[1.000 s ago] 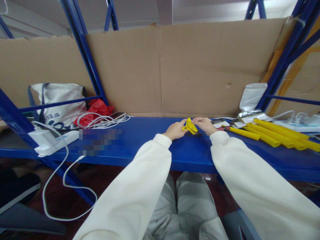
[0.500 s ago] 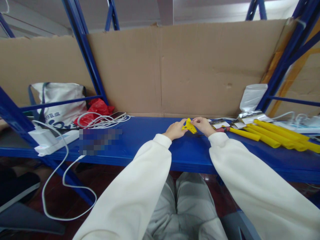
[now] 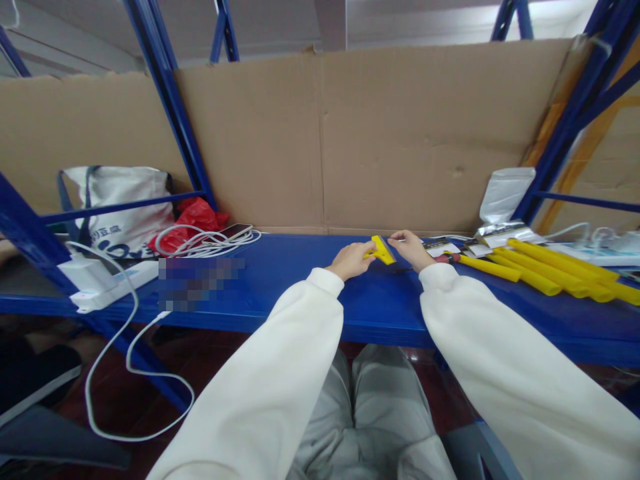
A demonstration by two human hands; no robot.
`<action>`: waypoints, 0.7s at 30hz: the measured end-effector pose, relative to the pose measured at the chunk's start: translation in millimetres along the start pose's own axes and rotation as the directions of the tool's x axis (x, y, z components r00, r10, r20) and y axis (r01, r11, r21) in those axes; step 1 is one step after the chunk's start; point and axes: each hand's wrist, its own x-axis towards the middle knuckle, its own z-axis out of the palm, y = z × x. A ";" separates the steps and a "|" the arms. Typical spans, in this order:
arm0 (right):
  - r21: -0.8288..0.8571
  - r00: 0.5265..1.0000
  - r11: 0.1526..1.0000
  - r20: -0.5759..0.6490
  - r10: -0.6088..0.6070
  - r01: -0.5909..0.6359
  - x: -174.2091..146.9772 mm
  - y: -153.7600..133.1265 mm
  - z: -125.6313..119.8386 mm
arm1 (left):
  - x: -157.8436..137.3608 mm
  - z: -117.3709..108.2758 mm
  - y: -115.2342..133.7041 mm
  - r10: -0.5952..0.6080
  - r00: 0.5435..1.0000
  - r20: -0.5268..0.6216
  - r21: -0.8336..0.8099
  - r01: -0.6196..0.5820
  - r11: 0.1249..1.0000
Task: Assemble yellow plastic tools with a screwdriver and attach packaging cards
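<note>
My left hand (image 3: 353, 259) is closed around a yellow scraper head (image 3: 383, 250), with its wide, flat edge turned to the right. Just right of that edge is my right hand (image 3: 409, 248), thumb and fingertips pinched together; whatever small thing they hold is too fine to make out. Under my right wrist lies a screwdriver with a red and black handle (image 3: 447, 259), its dark shaft pointing left. Several yellow tube-like handles (image 3: 545, 270) rest on the blue tabletop (image 3: 300, 300) to the right.
Silver packets and cards (image 3: 507, 230) lie behind the yellow handles. A power strip (image 3: 117, 283) with a plug and white cable stands at left, near coiled white cables (image 3: 210, 241), a red bag (image 3: 197, 215) and a cloth bag (image 3: 120, 207). A cardboard wall (image 3: 390, 140) closes off the back.
My right hand has drawn slightly right, away from the scraper head. In my left hand the scraper head has turned, so its flat edge now faces right.
</note>
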 end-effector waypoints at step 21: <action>-0.751 0.991 0.661 0.099 0.092 0.014 13.3 24.4 -42.5 | 0.2 5.8 -4.0 -0.026 0.994 0.105 0.032 0.023 0.999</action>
